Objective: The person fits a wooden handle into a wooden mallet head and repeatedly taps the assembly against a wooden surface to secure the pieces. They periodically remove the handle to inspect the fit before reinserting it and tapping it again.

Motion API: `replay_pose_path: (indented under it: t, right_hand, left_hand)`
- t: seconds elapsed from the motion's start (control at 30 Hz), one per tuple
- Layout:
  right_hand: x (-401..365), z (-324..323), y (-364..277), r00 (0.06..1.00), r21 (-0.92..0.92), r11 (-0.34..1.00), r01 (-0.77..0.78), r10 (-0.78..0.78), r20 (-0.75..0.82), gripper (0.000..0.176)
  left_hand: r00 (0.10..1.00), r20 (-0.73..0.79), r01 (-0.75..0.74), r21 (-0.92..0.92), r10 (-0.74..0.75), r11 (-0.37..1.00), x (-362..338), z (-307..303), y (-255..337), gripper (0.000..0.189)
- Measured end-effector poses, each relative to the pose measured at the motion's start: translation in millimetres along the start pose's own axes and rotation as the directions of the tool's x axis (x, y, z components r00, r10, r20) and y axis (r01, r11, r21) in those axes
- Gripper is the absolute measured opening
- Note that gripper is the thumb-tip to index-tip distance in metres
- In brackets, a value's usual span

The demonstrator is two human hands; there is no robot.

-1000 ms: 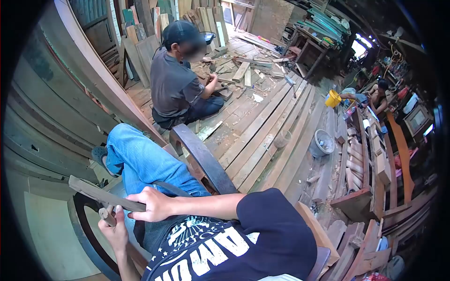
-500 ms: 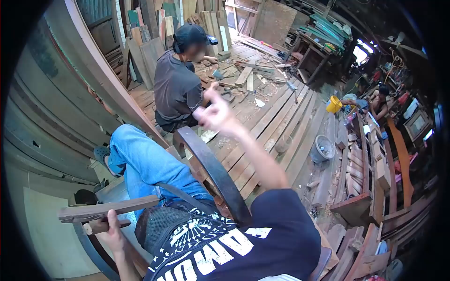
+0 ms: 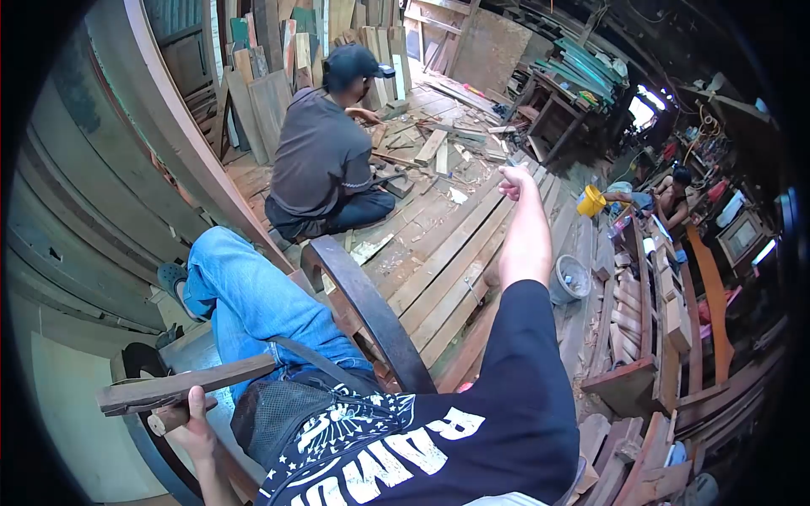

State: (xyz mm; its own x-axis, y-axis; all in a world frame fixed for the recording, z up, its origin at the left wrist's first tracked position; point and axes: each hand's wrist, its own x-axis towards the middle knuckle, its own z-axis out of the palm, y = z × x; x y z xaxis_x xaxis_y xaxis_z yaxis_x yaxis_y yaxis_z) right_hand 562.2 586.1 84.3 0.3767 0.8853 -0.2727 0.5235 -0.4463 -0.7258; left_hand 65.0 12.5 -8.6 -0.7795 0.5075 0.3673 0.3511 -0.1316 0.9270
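At the lower left, my left hand [image 3: 198, 434] is closed around a short round wooden stick [image 3: 171, 417], with the thumb up along it. Just above that stick lies a longer dark wooden piece [image 3: 186, 384], close to the fingers. My right arm stretches out over the plank floor, and my right hand [image 3: 515, 181] is up with its fingers mostly curled and nothing visible in them. Beyond it, partly hidden, is a hammer [image 3: 515, 161] on the floor. A dark curved wooden armrest [image 3: 367, 312] stands beside my legs.
Another person [image 3: 325, 160] sits on the floor ahead, among wood scraps. Boards [image 3: 261, 110] lean behind them. A grey bucket [image 3: 570, 280] and yellow bucket [image 3: 591, 201] stand to the right, near stacked timber [image 3: 629, 379]. A second person [image 3: 672, 198] sits farther off.
My right hand has swung right and outward, the arm straightening. My left hand keeps its hold. The person ahead has lowered an arm and turned more towards the scraps.
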Motion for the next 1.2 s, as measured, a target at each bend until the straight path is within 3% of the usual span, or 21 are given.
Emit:
replay_pose_path:
  t: [0.07, 0.17, 0.27, 0.37, 0.5, 0.57, 0.67, 0.77, 0.83, 0.93, 0.97, 1.0, 1.03, 1.07, 1.1, 1.13, 1.17, 1.2]
  right_hand:
    - [1, 0, -6, 1.000, -0.007, 1.000, -0.016, 0.016, 0.006, 0.057]
    - [0, 0, -15, 0.999, -0.027, 0.999, -0.028, 0.029, 0.033, 0.056]
    - [8, 6, -18, 0.999, -0.008, 0.999, -0.040, 0.040, -0.013, 0.052]
    - [10, 3, -19, 0.992, 0.009, 0.999, -0.032, 0.031, 0.122, 0.050]
    - [6, 7, -17, 0.998, 0.052, 0.998, -0.025, 0.022, 0.058, 0.045]
    - [9, 8, -16, 0.999, 0.067, 0.997, -0.030, 0.028, 0.025, 0.043]
    - [12, 8, -14, 0.998, 0.078, 0.996, -0.045, 0.042, 0.049, 0.056]
    - [2, 22, -18, 0.999, 0.140, 0.990, 0.030, -0.034, 0.021, 0.102]
    - [-5, 34, -25, 0.979, 0.166, 0.974, 0.153, -0.173, 0.111, 0.109]
    - [-47, 81, -45, 0.934, 0.124, 0.927, 0.353, -0.358, 0.022, 0.115]
    - [-62, 100, -50, 0.911, 0.221, 0.901, 0.372, -0.400, 0.098, 0.113]
    - [-83, 119, -54, 0.879, 0.319, 0.868, 0.380, -0.446, 0.167, 0.111]
    - [-132, 129, -65, 0.835, 0.284, 0.852, 0.439, -0.504, 0.220, 0.099]
    - [-172, 142, -72, 0.772, 0.315, 0.838, 0.446, -0.538, 0.338, 0.079]
    - [-199, 157, -78, 0.605, 0.351, 0.792, 0.499, -0.608, 0.514, 0.067]
    - [-229, 178, -76, 0.449, 0.455, 0.711, 0.537, -0.697, 0.559, 0.059]
    - [-275, 189, -75, 0.315, 0.513, 0.676, 0.529, -0.718, 0.621, 0.060]
    - [-309, 199, -72, 0.123, 0.539, 0.581, 0.610, -0.741, 0.661, 0.062]
  left_hand:
    - [0.990, 0.052, 0.132, -0.039, -0.130, 0.991, 0, -5, 1, 0.038]
    - [0.987, 0.039, 0.155, -0.045, -0.154, 0.987, -2, 0, 12, 0.038]
    - [0.993, 0.084, 0.089, -0.062, -0.084, 0.994, 0, -1, 11, 0.037]
    - [0.999, 0.041, 0.010, -0.033, -0.008, 0.999, 1, 4, 12, 0.036]
    - [0.998, 0.066, -0.004, -0.029, 0.006, 1.000, 2, 4, 15, 0.034]
    - [0.993, 0.086, 0.086, -0.081, -0.079, 0.993, 1, 7, 21, 0.034]
    - [0.991, 0.109, 0.085, -0.117, -0.072, 0.989, 2, 8, 23, 0.033]
    - [0.998, 0.061, 0.037, -0.086, -0.032, 0.996, 1, 8, 20, 0.033]
    - [0.996, 0.078, 0.052, -0.101, -0.044, 0.994, 3, 8, 22, 0.032]
    - [0.993, 0.118, 0.002, -0.088, 0.009, 0.996, 10, 3, 27, 0.031]
    - [0.981, 0.194, -0.008, -0.026, 0.013, 1.000, 13, 1, 27, 0.033]
    - [0.963, 0.269, -0.024, 0.034, 0.014, 0.999, 15, 1, 28, 0.037]
    - [0.991, 0.119, -0.049, -0.124, 0.063, 0.991, 19, 23, 41, 0.030]
    - [0.991, 0.114, -0.055, -0.127, 0.069, 0.990, 22, 25, 38, 0.030]
    - [0.985, 0.170, 0.050, -0.128, -0.028, 0.991, 26, 26, 35, 0.030]
    - [0.967, 0.225, 0.152, -0.123, -0.122, 0.981, 29, 28, 32, 0.030]
    - [0.970, 0.215, 0.139, -0.122, -0.110, 0.983, 29, 29, 29, 0.031]
    - [0.969, 0.222, 0.139, -0.118, -0.111, 0.983, 30, 23, 26, 0.031]
